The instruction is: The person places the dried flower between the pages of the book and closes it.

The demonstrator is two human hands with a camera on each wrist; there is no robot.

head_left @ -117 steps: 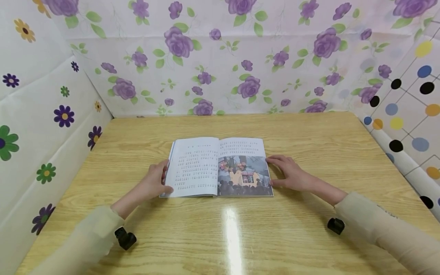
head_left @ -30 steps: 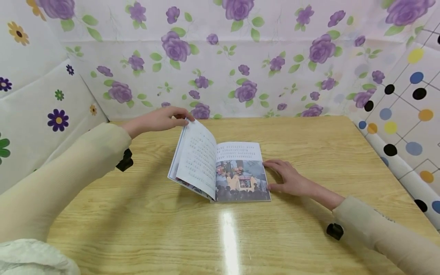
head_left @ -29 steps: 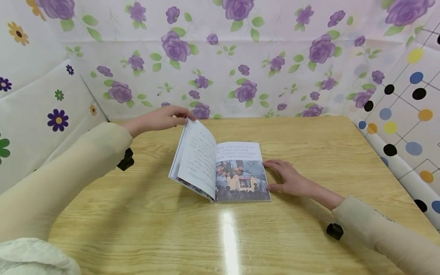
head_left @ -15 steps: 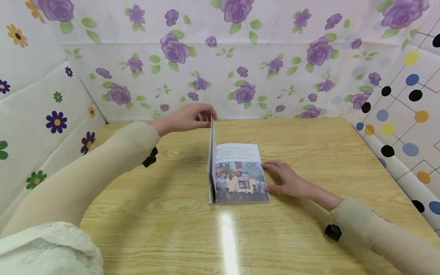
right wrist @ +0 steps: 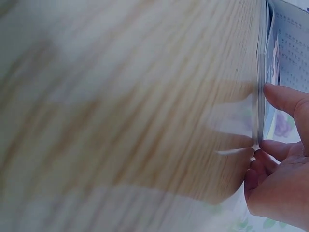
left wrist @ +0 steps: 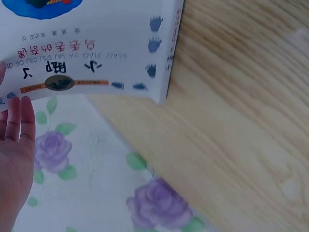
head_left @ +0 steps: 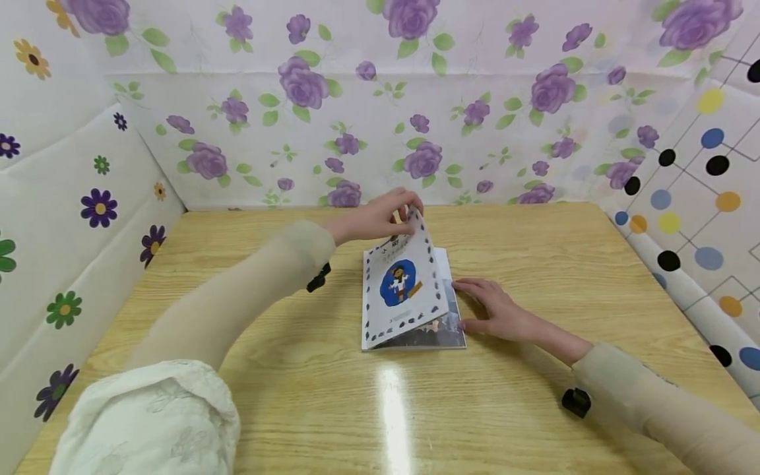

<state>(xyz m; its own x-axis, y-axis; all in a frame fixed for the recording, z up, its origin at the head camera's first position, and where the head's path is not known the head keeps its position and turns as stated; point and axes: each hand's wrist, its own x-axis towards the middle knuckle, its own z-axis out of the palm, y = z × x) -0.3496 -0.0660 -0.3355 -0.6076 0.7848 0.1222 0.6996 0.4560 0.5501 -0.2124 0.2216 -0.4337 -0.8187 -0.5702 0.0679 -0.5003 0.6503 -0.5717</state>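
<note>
A thin picture book [head_left: 399,323] lies on the wooden table, its front cover [head_left: 421,264] raised at a slant over the right-hand page. The cover is white with a blue oval picture and a border of small dark prints. At its upper corner, my left hand [head_left: 382,216] pinches the cover between thumb and fingers. In the left wrist view, the fingers of that hand [left wrist: 14,159] reach the edge of the cover [left wrist: 111,48]. My right hand [head_left: 501,311] touches the book's right edge with thumb and forefinger; the right wrist view shows the hand [right wrist: 285,179] against the page edges [right wrist: 260,72].
The wooden table [head_left: 285,396] stretches around the book. A purple-flowered sheet [head_left: 309,132] hangs behind it, a daisy-patterned sheet [head_left: 65,218] stands at left, and a dotted sheet [head_left: 718,198] at right.
My left hand has carried the left side of the book up and over to the right, past upright, so the front cover now shows. The right hand has stayed at the right edge.
</note>
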